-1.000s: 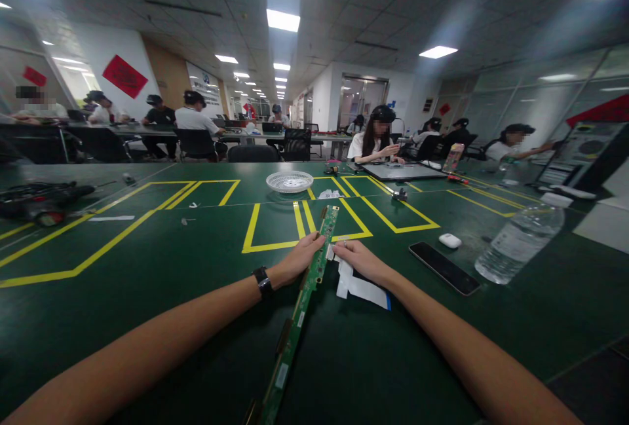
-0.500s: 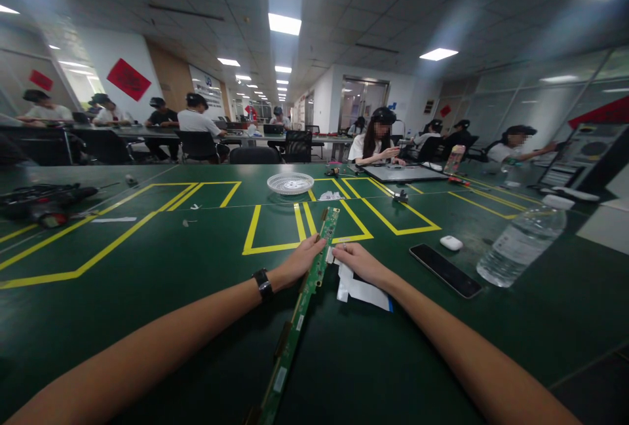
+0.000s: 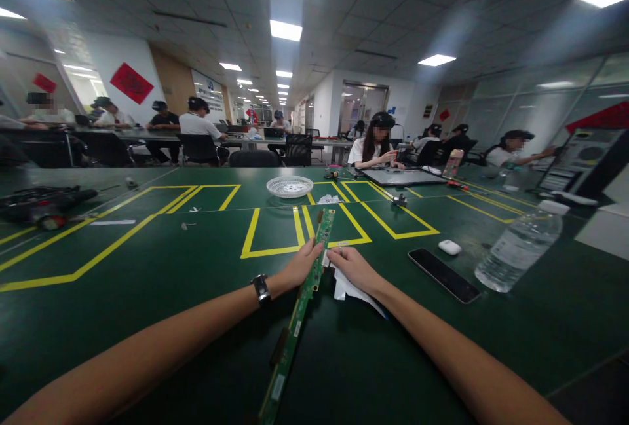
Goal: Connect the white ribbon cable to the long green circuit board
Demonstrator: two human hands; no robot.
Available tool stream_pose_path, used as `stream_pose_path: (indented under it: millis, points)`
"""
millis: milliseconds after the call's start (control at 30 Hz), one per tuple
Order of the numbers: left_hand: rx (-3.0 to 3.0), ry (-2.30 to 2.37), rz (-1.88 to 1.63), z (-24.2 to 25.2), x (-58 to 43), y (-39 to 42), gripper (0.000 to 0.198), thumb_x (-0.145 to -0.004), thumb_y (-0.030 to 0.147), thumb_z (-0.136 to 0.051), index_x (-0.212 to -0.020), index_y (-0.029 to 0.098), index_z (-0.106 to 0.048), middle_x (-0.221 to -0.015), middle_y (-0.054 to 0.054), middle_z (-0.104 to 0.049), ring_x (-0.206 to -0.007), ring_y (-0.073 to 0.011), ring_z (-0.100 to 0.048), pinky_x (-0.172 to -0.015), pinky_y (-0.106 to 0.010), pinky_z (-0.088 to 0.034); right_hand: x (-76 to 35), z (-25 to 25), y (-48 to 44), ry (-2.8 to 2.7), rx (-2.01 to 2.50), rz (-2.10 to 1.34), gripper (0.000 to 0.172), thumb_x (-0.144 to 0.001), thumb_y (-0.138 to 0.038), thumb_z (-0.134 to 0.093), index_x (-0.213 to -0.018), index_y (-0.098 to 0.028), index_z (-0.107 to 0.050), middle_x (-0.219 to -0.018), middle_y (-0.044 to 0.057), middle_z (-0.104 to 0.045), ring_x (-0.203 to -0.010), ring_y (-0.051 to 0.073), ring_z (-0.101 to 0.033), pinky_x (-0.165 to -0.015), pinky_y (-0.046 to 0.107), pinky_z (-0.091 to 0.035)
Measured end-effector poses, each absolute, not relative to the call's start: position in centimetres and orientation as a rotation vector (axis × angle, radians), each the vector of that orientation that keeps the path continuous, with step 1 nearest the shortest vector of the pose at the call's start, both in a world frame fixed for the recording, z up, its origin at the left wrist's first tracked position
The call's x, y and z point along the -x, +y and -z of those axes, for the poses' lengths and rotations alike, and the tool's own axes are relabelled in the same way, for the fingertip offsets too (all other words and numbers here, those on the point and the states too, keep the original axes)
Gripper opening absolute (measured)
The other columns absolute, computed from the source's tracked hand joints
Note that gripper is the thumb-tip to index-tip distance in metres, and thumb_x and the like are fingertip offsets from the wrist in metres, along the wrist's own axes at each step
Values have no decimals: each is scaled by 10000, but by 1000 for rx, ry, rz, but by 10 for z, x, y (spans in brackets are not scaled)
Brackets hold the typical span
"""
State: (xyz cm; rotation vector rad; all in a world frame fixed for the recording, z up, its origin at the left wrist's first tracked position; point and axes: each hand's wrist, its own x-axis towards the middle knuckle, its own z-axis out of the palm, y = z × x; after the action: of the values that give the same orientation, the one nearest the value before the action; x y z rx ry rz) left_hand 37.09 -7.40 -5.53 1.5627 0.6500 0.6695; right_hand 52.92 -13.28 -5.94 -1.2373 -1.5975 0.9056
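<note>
A long, narrow green circuit board [image 3: 293, 333] slants up from the bottom of the view, its far end raised towards the middle. My left hand [image 3: 301, 264], with a watch on the wrist, is closed around the board near that far end. On the board's right edge, my right hand [image 3: 354, 265] pinches the end of a white flat ribbon cable [image 3: 350, 289] beside a white connector. The cable hangs below the fingers, partly hidden by the hand and forearm. Whether its end sits in the connector cannot be made out.
A phone [image 3: 443, 275], a white earbud case [image 3: 449, 247] and a water bottle [image 3: 518, 248] stand to the right. A white basket [image 3: 289, 187] lies ahead on the green table [image 3: 162, 320], among yellow tape outlines. Dark tools [image 3: 46, 205] lie far left. A person sits opposite at a grey panel [image 3: 403, 177].
The ribbon cable has swung and folded under my right hand, showing less of its width. Both hands and the board have shifted slightly left in view; the grips stay the same.
</note>
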Motion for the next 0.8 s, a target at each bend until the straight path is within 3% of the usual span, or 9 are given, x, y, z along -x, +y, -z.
stream_pose_path:
  millis: [167,300,433,500,567,667,800]
  points:
    - [-1554,648,-652,61,-370,-70,425,-835,549,-475,-1084,204,-470,-728,29,-555,-580,-108,-539,-519,-209,-422,-528,58,-132,-1647,1285,-892,355,-880,-452,-467,-705,-155,-551,-650,-24,-519,-613,114,-456,-604,230,-349]
    - [-1658,613,-737,63,-371,-66,398,-861,523,-450,-1043,181,-543,-905,-23,-596,-802,-148,-565,-706,-255,-455,-532,51,-133,-1722,1427,-776,379,-886,-450,-447,-686,-151,-567,-619,-30,-510,-584,109,-437,-569,227,-320]
    - [-1637,649,-831,64,-370,-59,470,-881,497,-422,-1251,208,-425,-1093,-61,-568,-926,-170,-550,-764,-273,-443,-550,44,-133,-1747,1584,-588,389,-884,-442,-436,-680,-149,-591,-631,-20,-538,-595,116,-467,-569,231,-315]
    - [-1629,748,-929,65,-367,-51,503,-884,473,-423,-1312,220,-348,-1194,-88,-523,-1018,-185,-524,-791,-281,-437,-564,43,-132,-1700,1735,-427,402,-895,-441,-412,-706,-151,-617,-680,7,-583,-641,135,-509,-598,239,-332]
    - [-1671,871,-1032,64,-359,-40,468,-882,431,-434,-1295,220,-367,-1250,-101,-483,-1118,-202,-469,-866,-307,-415,-577,44,-131,-1660,1955,-238,426,-912,-448,-383,-736,-157,-640,-737,45,-620,-694,161,-541,-639,256,-351]
    - [-1782,994,-1155,58,-340,-26,382,-870,360,-453,-1223,213,-433,-1246,-87,-476,-1101,-199,-460,-967,-351,-357,-590,45,-130,-1650,2210,95,414,-926,-446,-373,-843,-156,-656,-911,112,-639,-857,213,-558,-736,290,-378]
    - [-1980,1029,-1206,41,-313,-41,320,-860,300,-456,-1168,216,-473,-1176,-64,-495,-1051,-200,-464,-954,-366,-361,-594,45,-132,-1874,2103,339,296,-926,-345,-414,-1051,-156,-605,-1127,124,-566,-1063,223,-490,-877,307,-364]
